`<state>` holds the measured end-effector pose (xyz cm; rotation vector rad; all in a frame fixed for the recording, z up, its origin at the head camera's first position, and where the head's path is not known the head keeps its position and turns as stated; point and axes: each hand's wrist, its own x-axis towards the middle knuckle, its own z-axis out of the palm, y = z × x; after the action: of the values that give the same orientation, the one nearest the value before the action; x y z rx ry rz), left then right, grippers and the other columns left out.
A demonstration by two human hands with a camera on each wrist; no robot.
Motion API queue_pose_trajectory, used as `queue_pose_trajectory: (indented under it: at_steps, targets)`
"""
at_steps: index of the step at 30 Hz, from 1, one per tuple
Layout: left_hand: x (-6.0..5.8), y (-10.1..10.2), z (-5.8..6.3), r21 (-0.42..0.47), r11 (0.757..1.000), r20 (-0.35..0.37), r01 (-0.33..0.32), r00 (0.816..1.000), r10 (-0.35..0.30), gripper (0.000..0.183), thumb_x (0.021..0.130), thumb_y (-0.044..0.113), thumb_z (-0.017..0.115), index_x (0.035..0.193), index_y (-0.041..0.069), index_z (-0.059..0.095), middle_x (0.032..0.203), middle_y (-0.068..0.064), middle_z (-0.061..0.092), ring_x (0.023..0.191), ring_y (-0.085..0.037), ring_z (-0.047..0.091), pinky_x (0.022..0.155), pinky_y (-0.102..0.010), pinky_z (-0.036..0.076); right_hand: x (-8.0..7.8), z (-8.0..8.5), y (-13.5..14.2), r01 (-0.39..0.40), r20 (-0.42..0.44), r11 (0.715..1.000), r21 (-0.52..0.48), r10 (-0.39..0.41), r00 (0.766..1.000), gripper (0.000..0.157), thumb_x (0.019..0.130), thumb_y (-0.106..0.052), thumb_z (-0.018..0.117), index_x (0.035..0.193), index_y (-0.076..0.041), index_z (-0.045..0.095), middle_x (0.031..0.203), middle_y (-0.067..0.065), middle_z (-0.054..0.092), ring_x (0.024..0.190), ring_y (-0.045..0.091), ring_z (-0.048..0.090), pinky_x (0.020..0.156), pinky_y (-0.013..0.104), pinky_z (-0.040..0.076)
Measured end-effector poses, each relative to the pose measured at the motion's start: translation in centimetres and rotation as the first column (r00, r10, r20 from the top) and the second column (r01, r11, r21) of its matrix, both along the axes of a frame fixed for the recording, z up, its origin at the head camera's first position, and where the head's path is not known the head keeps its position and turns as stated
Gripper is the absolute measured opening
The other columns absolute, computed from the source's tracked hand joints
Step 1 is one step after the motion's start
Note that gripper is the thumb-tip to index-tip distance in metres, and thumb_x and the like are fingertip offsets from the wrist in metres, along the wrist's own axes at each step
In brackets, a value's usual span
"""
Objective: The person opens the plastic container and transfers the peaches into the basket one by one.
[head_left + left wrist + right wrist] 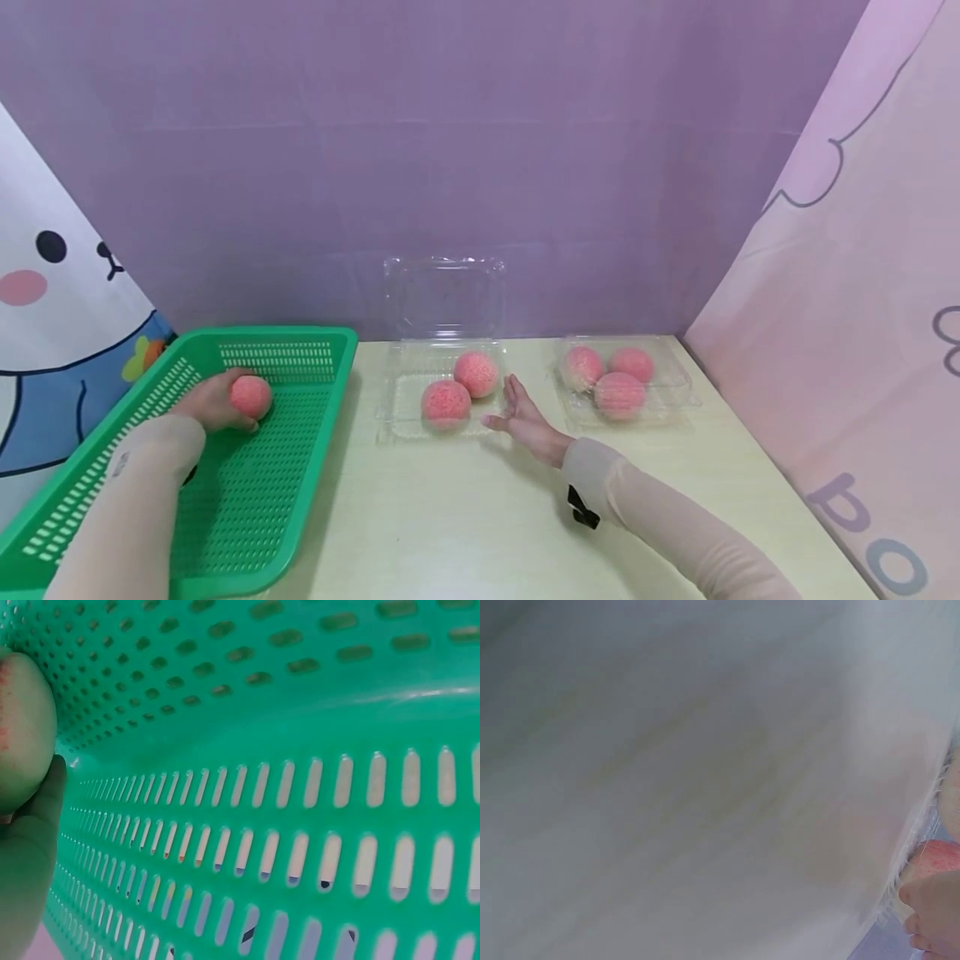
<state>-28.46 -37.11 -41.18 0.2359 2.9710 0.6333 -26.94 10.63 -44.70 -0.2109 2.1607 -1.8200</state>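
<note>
My left hand [217,402] grips a round pink peach [251,397] inside the green basket [343,367]. In the left wrist view, that peach [26,731] shows at the left edge, against the thumb side of the hand. My right hand [531,423] has its fingers extended beside the right side of an open clear plastic clamshell box [405,383]. Two peaches lie in this box, one at the front [446,405] and one at the back right [476,374]. The right wrist view is mostly filled by a blurred pale surface, with the fingers [936,911] at its lower right edge.
A second clear clamshell box [671,392], its lid down, holds three peaches [620,396] at the right. The open box's raised lid [448,300] stands near the purple backdrop [450,167]. A printed panel [840,400] borders the pale table [450,517] on the right.
</note>
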Motion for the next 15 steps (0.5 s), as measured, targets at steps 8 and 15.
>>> queue_pose_trajectory:
  at_steps: [8, 15]
  targets:
    - [0.0, 0.0, 0.5, -0.018, 1.000, 0.036, 0.006, 0.999, -0.005, 0.095, 0.065, 0.038, 0.078, 0.131, -0.012, 0.032, 0.116, -0.036, 0.047, 0.096, -0.047, 0.052, 0.067, -0.050, 0.047, 0.0, -0.3, 0.1, 0.004, -0.006, 1.000, -0.008, -0.004, 1.000, 0.095, 0.085, -0.007, 0.060, 0.145, -0.008, -0.013, 0.154, 0.010, -0.008, 0.141, 0.030, -0.003, 0.113, 0.047, 0.006]
    - [0.0, 0.0, 2.0, -0.023, 0.999, 0.067, 0.043, 0.997, -0.042, 0.080, 0.074, 0.033, 0.070, 0.130, -0.013, 0.036, 0.117, -0.037, 0.048, 0.098, -0.047, 0.052, 0.068, -0.048, 0.049, 0.1, 0.1, -0.1, 0.001, -0.014, 1.000, -0.007, -0.001, 1.000, 0.095, 0.085, -0.009, 0.061, 0.146, -0.008, -0.012, 0.154, 0.010, -0.008, 0.141, 0.029, -0.003, 0.113, 0.048, 0.006]
